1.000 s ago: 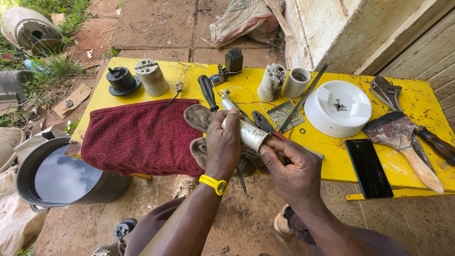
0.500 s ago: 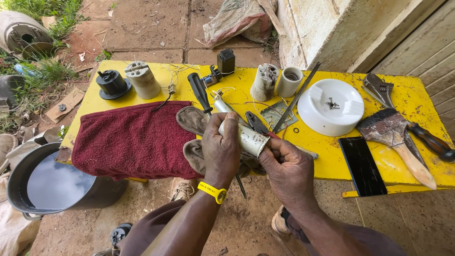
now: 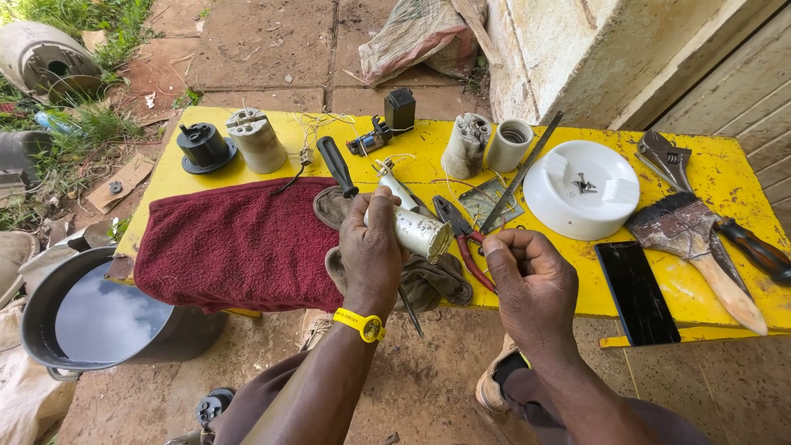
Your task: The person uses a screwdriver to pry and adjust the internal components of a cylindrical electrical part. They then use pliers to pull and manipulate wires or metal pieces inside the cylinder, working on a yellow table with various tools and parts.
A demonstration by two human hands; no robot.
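Observation:
My left hand [image 3: 371, 247] is closed around a silvery metal cylinder [image 3: 422, 233] and holds it just above the yellow table [image 3: 725, 185], with its flat end facing right. My right hand [image 3: 527, 276] is a short gap to the right of that end. Its fingers are curled and thumb and forefinger are pinched together; I see nothing between them. A yellow band is on my left wrist. Red-handled pliers [image 3: 468, 251] and a grey-brown glove [image 3: 437, 282] lie on the table below the hands.
A dark red towel [image 3: 239, 243] covers the table's left part. Also on the table are a black-handled screwdriver [image 3: 336, 165], a white dish [image 3: 581, 198] with screws, a paintbrush [image 3: 700, 247], a black phone [image 3: 636, 292] and a wrench [image 3: 663, 161]. A pot of water [image 3: 99, 317] stands at the lower left.
My right hand has drawn a little to the right, off the cylinder's end that it was touching. My left hand keeps its grip on the cylinder.

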